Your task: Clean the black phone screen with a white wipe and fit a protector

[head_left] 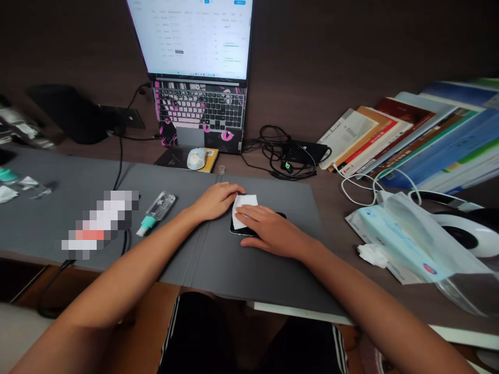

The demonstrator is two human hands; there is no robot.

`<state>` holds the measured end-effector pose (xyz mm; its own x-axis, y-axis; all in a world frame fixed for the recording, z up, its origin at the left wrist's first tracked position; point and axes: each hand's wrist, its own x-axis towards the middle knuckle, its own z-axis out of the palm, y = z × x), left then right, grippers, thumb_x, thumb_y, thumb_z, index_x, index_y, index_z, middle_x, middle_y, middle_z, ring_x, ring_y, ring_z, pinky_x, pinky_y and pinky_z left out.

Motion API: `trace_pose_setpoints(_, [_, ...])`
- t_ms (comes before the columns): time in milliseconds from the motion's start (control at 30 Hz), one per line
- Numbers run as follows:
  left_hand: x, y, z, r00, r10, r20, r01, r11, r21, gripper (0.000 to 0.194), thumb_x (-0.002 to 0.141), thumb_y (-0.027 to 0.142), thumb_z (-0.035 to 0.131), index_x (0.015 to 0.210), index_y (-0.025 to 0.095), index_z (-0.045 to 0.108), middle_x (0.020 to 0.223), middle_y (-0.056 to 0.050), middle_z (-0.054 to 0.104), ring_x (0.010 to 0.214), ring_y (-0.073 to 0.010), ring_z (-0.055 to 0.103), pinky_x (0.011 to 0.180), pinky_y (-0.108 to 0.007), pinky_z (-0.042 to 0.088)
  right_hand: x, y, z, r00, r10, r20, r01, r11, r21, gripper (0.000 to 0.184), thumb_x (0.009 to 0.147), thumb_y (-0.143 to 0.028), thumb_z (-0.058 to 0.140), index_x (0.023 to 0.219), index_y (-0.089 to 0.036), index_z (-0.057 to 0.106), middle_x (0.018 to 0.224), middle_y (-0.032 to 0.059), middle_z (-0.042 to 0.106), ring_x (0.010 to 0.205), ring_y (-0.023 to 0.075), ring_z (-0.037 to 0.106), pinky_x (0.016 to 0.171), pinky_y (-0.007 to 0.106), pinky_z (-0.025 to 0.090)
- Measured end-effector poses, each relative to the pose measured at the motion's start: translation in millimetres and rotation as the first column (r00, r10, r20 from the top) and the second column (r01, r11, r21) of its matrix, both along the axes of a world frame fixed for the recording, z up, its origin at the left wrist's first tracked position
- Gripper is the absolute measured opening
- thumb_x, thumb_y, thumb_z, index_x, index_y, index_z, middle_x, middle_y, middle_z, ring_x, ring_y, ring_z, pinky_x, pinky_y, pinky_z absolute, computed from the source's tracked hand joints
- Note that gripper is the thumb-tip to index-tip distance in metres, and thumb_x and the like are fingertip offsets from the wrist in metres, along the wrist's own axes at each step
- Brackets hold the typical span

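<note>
On the grey desk mat (218, 265) lies a flat black phone (238, 231), mostly covered. A white wipe (246, 201) is spread over its left part. My right hand (275, 231) rests flat on the wipe and phone, its fingers stretched out and its thumb apart, pressing the wipe down. From the left, my left hand (218, 201) reaches to the phone's left side, fingers extended and fingertips at the wipe's upper left edge. Whether those fingertips touch the phone is hard to see. A clear spray bottle (162, 205) with a teal collar lies left of my left hand.
An open laptop (202, 106) stands behind, with a mouse (197, 158) on a yellow-edged booklet (212, 160). A black adapter (304, 152) sits among cables. At right are leaning books (390, 130), a wipes pack (401, 241), crumpled tissue (373, 255) and white headphones (471, 234).
</note>
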<state>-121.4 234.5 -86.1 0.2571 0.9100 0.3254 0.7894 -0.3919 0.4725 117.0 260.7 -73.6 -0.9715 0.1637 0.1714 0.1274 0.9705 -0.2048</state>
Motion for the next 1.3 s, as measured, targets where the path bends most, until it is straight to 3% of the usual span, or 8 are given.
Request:
trace_pose_setpoints(200, [-1,1,-1.8,0.996,0.065,0.065,-0.061,0.996,-0.059,0.031,0.099,0.022,0.043,0.116,0.021,0.069,0.112,-0.005,0.074,0.103,-0.0230,0.066,0.095,-0.040,0.050,-1,-3,0.8,0.999,0.040,-0.030,-0.040,0.999,0.002,0.051,0.099,-0.044,0.061,0.140,-0.013,0.055,0.149,0.0178,0.053,0.140,0.0284,0.048,0.116,0.049,0.040])
trace_pose_setpoints(467, [-1,1,-1.6,0.993,0.061,0.105,-0.051,0.994,-0.097,0.031,0.098,0.024,0.043,0.115,0.019,0.068,0.087,-0.003,0.071,0.088,-0.0209,0.065,0.084,-0.035,0.050,0,-9,3.4,0.997,0.076,-0.031,-0.075,0.997,0.034,0.047,0.100,-0.043,0.060,0.135,-0.013,0.058,0.146,0.0162,0.056,0.136,0.0279,0.050,0.112,0.046,0.041])
trace_pose_setpoints(667, [0,0,-1.4,0.994,0.047,0.100,-0.035,0.993,-0.111,0.033,0.099,0.027,0.041,0.116,0.019,0.068,0.085,-0.002,0.071,0.080,-0.0186,0.063,0.077,-0.032,0.049,3,-12,7.3,0.996,0.079,-0.043,-0.078,0.997,0.027,0.033,0.101,-0.038,0.059,0.121,-0.014,0.068,0.124,0.0125,0.069,0.120,0.0259,0.059,0.104,0.044,0.043])
trace_pose_setpoints(833, [2,-1,0.4,0.996,0.040,0.086,-0.031,0.995,-0.099,0.033,0.099,0.027,0.041,0.115,0.020,0.068,0.084,-0.002,0.071,0.083,-0.0192,0.063,0.083,-0.033,0.049,10,-7,11.4,0.997,0.072,-0.034,-0.072,0.997,0.017,0.024,0.101,-0.035,0.060,0.111,-0.018,0.073,0.117,0.0078,0.071,0.111,0.0224,0.061,0.101,0.041,0.041])
trace_pose_setpoints(1100, [2,-1,2.3,0.997,0.007,0.079,0.001,0.995,-0.104,0.031,0.098,0.026,0.044,0.116,0.019,0.068,0.087,-0.003,0.072,0.088,-0.0206,0.064,0.085,-0.035,0.049,26,11,23.8,1.000,0.007,0.024,-0.005,0.998,-0.063,0.016,0.100,-0.026,0.060,0.095,-0.017,0.072,0.101,0.0050,0.071,0.094,0.0188,0.062,0.093,0.036,0.039])
trace_pose_setpoints(1300, [2,-1,2.0,0.998,-0.029,0.060,0.034,0.996,-0.083,0.029,0.099,0.023,0.044,0.115,0.021,0.068,0.089,-0.003,0.072,0.093,-0.0214,0.065,0.089,-0.038,0.049,41,26,33.0,0.995,-0.053,0.089,0.075,0.960,-0.271,0.017,0.098,-0.026,0.061,0.088,-0.019,0.073,0.099,0.0039,0.070,0.090,0.0168,0.064,0.089,0.032,0.041])
